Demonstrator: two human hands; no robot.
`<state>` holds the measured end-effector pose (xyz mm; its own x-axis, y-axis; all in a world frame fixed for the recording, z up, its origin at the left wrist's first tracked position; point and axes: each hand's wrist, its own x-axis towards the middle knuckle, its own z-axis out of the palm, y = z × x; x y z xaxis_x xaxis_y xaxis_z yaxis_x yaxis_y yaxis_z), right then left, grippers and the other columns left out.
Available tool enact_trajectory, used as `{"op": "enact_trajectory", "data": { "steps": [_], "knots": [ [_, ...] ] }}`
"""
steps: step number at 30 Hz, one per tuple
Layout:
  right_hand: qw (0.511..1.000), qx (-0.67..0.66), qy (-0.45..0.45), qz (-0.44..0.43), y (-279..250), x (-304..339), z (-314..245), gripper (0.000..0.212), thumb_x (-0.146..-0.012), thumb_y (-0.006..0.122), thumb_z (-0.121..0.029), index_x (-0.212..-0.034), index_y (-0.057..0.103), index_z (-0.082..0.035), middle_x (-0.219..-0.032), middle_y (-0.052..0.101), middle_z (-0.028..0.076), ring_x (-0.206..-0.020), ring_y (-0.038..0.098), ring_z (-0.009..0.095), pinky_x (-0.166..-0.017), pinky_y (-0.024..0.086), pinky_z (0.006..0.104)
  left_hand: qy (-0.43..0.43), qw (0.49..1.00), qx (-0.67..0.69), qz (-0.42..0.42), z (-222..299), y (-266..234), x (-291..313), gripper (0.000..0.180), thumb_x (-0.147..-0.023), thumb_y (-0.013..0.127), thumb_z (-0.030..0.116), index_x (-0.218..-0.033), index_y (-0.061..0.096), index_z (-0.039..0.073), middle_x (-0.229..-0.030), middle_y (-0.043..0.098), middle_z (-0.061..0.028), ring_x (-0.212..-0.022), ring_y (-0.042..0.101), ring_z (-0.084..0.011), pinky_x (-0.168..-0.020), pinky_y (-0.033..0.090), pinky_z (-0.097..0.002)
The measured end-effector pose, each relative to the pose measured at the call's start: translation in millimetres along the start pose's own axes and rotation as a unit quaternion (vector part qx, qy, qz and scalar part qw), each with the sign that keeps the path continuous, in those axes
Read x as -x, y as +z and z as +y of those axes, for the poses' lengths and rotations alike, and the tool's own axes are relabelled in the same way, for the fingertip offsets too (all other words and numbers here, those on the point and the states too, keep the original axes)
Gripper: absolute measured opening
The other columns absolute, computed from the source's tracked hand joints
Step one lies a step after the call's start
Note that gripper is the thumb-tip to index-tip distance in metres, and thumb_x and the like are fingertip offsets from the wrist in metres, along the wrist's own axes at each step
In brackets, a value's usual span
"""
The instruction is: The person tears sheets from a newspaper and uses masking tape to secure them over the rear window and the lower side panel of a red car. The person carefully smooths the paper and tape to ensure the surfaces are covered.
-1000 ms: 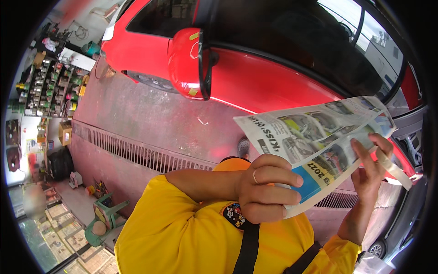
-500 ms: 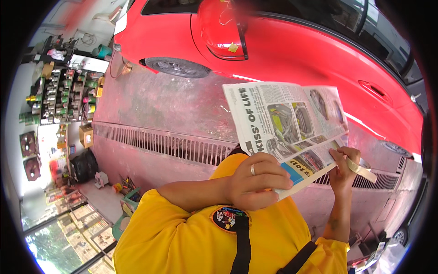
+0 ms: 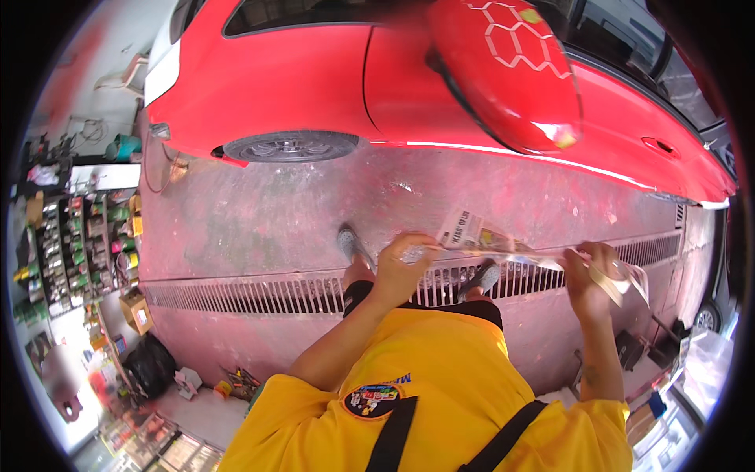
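A sheet of newspaper (image 3: 469,230) stretches between my two hands, tilted so that I see it mostly edge-on. My left hand (image 3: 403,271) is closed on its left end, and my right hand (image 3: 590,283) grips the right end. From the right hand's fingers also hangs a beige ring of masking tape (image 3: 607,284), with a pale strip beside it. Whether tape runs along the paper's top edge I cannot tell. Beyond the paper, a red car's wing mirror (image 3: 515,86) carries pale honeycomb lines and small yellowish patches.
The red car (image 3: 307,79) stands across the far side, its wheel (image 3: 291,147) at left. A slotted floor drain (image 3: 259,297) runs under my feet. At left are shelves of cans (image 3: 86,244), a cardboard box (image 3: 137,311) and a black bag (image 3: 151,366). Another car's wheel (image 3: 707,317) shows at right.
The newspaper has tipped from face-on to nearly edge-on and moved lower against the car. My left hand has moved left, away from my right. The wing mirror now looms larger.
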<state>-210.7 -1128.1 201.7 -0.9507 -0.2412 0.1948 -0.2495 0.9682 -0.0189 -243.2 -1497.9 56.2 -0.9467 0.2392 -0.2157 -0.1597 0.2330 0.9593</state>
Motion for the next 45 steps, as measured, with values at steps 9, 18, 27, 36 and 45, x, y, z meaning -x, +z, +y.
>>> {"op": "enact_trajectory", "data": {
  "steps": [9,18,27,36,45],
  "knots": [
    [0.985,-0.137,-0.1,-0.028,185.3,-121.0,-184.8,0.015,-0.079,0.08,-0.03,-0.084,0.075,-0.017,-0.094,0.065,0.001,-0.1,0.061,0.026,-0.086,0.049,0.0443,0.211,0.892,-0.4,-0.003,-21.7,-156.5,-61.3,0.049,-0.094,0.076,0.022,-0.141,0.065,0.015,-0.143,0.06,-0.0125,-0.144,0.047,-0.0387,-0.123,0.022,-0.0643],
    [0.978,-0.188,-0.094,-0.001,302.1,-173.0,-190.9,0.018,-0.081,0.082,-0.03,-0.09,0.075,-0.016,-0.089,0.063,0.001,-0.092,0.06,0.025,-0.081,0.05,0.042,0.222,0.87,-0.438,0.044,-118.6,-169.9,-128.2,0.009,-0.095,0.073,0.014,-0.104,0.072,0.016,-0.105,0.072,0.0,-0.126,0.063,-0.0283,-0.122,0.02,-0.0656],
    [0.98,-0.152,-0.115,0.058,469.8,-151.9,-134.2,0.038,-0.085,0.083,-0.027,-0.119,0.074,-0.014,-0.086,0.065,0.004,-0.083,0.063,0.025,-0.077,0.052,0.0417,0.253,0.866,-0.406,0.147,-275.5,-85.6,-215.3,0.006,-0.097,0.068,0.014,-0.102,0.067,0.017,-0.103,0.07,-0.0006,-0.12,0.064,-0.0273,-0.12,0.017,-0.0643],
    [0.967,-0.094,-0.232,0.043,656.5,-156.5,-99.2,0.058,-0.079,0.078,-0.008,-0.134,0.074,-0.026,-0.084,0.062,0.003,-0.081,0.062,0.025,-0.073,0.051,0.0417,0.289,0.88,-0.37,0.069,-435.8,-92.3,-313.7,0.006,-0.099,0.066,0.017,-0.103,0.071,0.014,-0.099,0.072,-0.0039,-0.101,0.066,-0.0266,-0.113,0.029,-0.0515],
    [0.966,-0.135,-0.202,0.085,734.1,-157.2,-94.5,0.077,-0.076,0.079,-0.005,-0.145,0.068,-0.037,-0.086,0.065,0.005,-0.076,0.065,0.027,-0.066,0.055,0.0407,0.367,0.825,-0.43,0.029,-442.8,-98.1,-341.1,0.014,-0.098,0.067,0.014,-0.111,0.074,0.013,-0.099,0.073,-0.0039,-0.097,0.066,-0.0256,-0.109,0.034,-0.0443]
  ]
}}
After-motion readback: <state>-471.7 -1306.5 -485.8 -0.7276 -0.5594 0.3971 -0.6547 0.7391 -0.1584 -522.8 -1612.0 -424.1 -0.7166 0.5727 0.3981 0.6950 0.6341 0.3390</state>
